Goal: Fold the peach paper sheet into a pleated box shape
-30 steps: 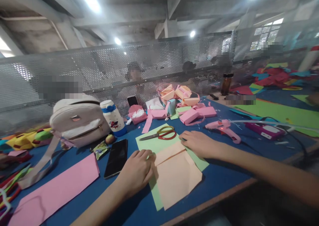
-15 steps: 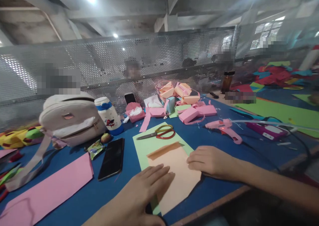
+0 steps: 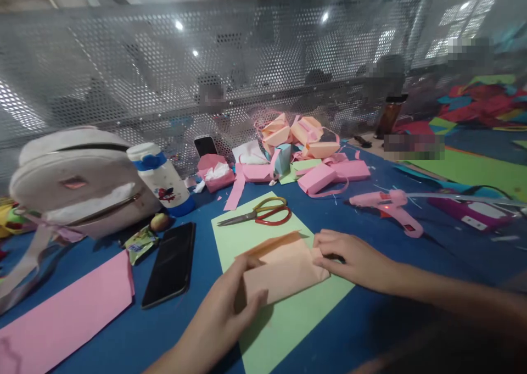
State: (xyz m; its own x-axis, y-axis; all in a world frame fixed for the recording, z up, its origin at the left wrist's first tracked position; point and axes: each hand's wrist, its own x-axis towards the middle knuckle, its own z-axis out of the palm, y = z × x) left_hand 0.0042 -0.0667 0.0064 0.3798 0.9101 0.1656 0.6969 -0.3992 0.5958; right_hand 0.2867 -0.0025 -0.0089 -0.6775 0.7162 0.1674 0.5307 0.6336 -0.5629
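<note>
A peach paper sheet [image 3: 284, 275], its near part folded up over the rest, lies on a light green sheet [image 3: 284, 330] in front of me. My left hand [image 3: 230, 300] grips the left end of the fold, thumb on the near face and fingers behind the top edge. At the right end, my right hand [image 3: 349, 256] pinches the paper's corner between thumb and fingers. Scissors [image 3: 263, 213] with yellow and red handles lie on the green sheet just beyond the peach paper. To the right of them rests a pink glue gun [image 3: 389, 206].
On the left are a black phone [image 3: 171, 264], pink paper [image 3: 69, 313], a snack packet [image 3: 140, 245], a bottle [image 3: 162, 182] and a pale backpack [image 3: 78, 184]. Folded paper pieces [image 3: 313, 179] sit at the back, before a perforated metal screen [image 3: 247, 50]. A purple box [image 3: 469, 212] stands right.
The near part of the peach paper has been folded up. Both hands have gone from lying flat on it to gripping its ends. The view has tilted down.
</note>
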